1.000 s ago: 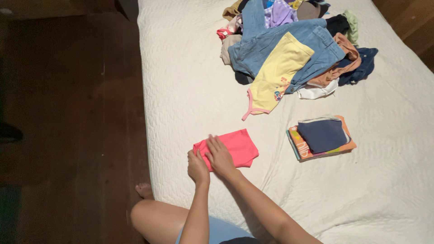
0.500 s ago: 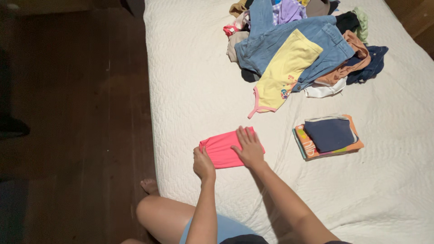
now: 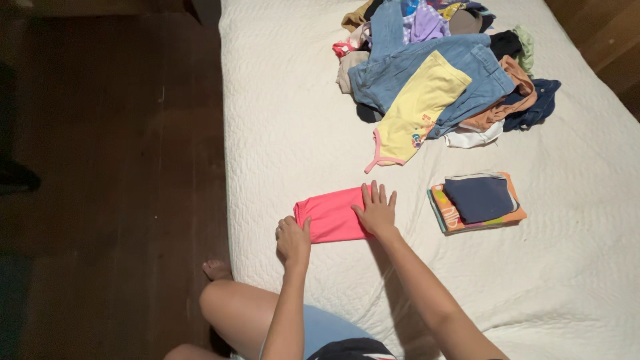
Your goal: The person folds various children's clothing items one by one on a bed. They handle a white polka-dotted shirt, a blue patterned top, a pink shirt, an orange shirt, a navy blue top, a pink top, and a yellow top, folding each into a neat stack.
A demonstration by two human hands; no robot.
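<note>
Folded pink garment [image 3: 331,215] on white bed [image 3: 280,133]: left hand [image 3: 293,240] pinching near-left corner, right hand [image 3: 377,212] flat, fingers [image 3: 373,193] spread on right edge. Folded stack [image 3: 477,201] just right.

Both arms stretched forward, hands set a little apart, palms down.

The left hand [image 3: 293,239] sits nearer the body, knuckles up, fingers curled under and the thumb poking out to the side, wrist straight, forearm running almost directly up from the lower edge of the view. The right hand [image 3: 377,210] reaches further out, lying flat with its fingers [image 3: 374,193] spread and pointing away, the forearm coming in on a long diagonal from the lower right. The elbows are out of view. A bare bent knee [image 3: 223,310] shows below the left arm, with the toes of one foot [image 3: 217,269] just beyond it.
</note>
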